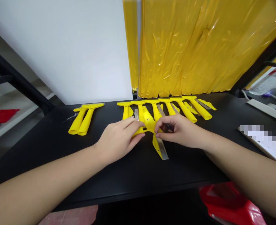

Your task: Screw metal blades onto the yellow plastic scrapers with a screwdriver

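My left hand (122,137) pinches a yellow plastic scraper (148,120) between thumb and fingers, above the black table. Across from it, my right hand (179,129) has its fingertips closed at the scraper's near right edge. What those fingertips hold is too small to tell; something dark shows beneath the curled fingers. Just under the right hand lies a yellow cover plate (157,146) beside a flat metal blade (163,150). Behind both hands stretches a row of yellow scraper handles (155,109), several with blades and cover plates next to them.
Two more scrapers (86,120) lie on the left of the black table (86,172). A white panel (86,50) and yellow plastic sheeting (189,47) rise behind. A paper on a board (262,140) lies at right. Red plastic (234,203) shows below the front edge.
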`<action>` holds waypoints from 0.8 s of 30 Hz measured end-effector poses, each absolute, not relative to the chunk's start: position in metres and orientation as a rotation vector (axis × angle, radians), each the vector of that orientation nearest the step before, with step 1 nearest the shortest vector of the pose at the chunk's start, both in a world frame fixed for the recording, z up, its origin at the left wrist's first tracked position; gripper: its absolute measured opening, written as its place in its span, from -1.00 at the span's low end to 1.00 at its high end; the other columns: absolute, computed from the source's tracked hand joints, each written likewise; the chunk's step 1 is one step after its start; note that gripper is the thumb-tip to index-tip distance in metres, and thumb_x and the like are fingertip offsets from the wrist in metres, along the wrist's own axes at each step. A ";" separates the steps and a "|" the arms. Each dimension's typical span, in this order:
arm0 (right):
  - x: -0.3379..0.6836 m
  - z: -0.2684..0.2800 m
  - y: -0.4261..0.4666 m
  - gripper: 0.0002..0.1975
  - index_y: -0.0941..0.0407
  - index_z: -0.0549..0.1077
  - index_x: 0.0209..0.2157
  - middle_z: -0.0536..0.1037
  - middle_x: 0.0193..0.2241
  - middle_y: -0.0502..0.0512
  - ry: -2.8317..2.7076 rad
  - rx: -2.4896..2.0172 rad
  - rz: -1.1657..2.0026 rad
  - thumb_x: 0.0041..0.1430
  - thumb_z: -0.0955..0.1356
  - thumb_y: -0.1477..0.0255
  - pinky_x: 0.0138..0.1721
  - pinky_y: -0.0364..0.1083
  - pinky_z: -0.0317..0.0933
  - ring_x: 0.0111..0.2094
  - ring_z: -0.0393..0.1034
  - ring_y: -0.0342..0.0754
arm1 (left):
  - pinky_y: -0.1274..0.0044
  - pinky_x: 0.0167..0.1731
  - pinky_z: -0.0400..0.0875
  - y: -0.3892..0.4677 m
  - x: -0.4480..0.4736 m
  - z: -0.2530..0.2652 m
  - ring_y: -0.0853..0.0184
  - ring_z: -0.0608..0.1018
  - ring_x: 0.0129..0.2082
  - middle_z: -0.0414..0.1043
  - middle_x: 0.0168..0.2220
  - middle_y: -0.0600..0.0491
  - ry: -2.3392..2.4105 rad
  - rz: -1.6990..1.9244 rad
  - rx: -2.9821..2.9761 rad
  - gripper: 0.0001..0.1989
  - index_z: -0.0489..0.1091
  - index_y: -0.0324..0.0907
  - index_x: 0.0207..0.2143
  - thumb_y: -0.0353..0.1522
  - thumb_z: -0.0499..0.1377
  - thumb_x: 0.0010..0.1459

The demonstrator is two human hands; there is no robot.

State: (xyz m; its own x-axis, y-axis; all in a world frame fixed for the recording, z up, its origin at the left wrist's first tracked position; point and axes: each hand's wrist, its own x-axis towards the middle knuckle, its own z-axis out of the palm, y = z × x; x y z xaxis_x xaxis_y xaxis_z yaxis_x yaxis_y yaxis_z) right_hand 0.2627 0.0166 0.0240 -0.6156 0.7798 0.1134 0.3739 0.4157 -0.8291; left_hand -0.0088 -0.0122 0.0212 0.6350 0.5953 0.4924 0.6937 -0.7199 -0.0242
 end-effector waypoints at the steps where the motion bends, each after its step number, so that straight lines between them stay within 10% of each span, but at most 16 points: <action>1: 0.262 0.025 0.017 -0.87 0.12 0.57 -0.23 0.41 -0.48 -0.06 -2.199 -0.988 1.083 0.27 0.48 0.35 -0.38 -0.09 0.13 -0.43 0.25 -0.13 | 0.42 -0.26 0.54 -0.012 -0.009 0.021 0.21 0.69 -0.18 0.62 -0.08 0.00 -1.064 -0.685 -2.645 -0.77 0.46 -0.18 0.03 -0.24 0.21 0.46; 10: 0.265 0.030 0.019 -0.97 0.08 0.51 -0.22 0.54 -0.13 0.15 -2.372 -0.804 0.659 0.36 0.40 0.45 -0.04 -0.01 0.28 -0.08 0.41 0.03 | 0.43 -0.29 0.53 -0.011 -0.010 0.020 0.20 0.69 -0.17 0.63 -0.06 0.00 -1.144 -0.643 -2.655 -0.77 0.45 -0.16 0.03 -0.22 0.20 0.47; 17: 0.291 0.049 0.022 -0.92 0.06 0.48 -0.34 0.51 -0.45 -0.01 -2.582 -1.306 0.653 0.27 0.40 0.39 -0.40 -0.06 0.12 -0.45 0.31 -0.08 | 0.42 -0.28 0.55 -0.011 -0.009 0.021 0.22 0.68 -0.19 0.59 -0.08 0.00 -1.200 -0.660 -2.693 -0.82 0.41 -0.15 0.01 -0.28 0.18 0.45; 24: 0.292 0.053 0.018 -0.93 0.06 0.42 -0.41 0.51 -0.44 0.00 -2.839 -1.544 0.629 0.14 0.38 0.49 -0.41 -0.07 0.09 -0.42 0.31 -0.06 | 0.41 -0.22 0.58 -0.010 -0.009 0.021 0.21 0.67 -0.13 0.55 -0.04 -0.02 -1.263 -0.631 -2.708 -0.84 0.42 -0.13 0.00 -0.29 0.15 0.46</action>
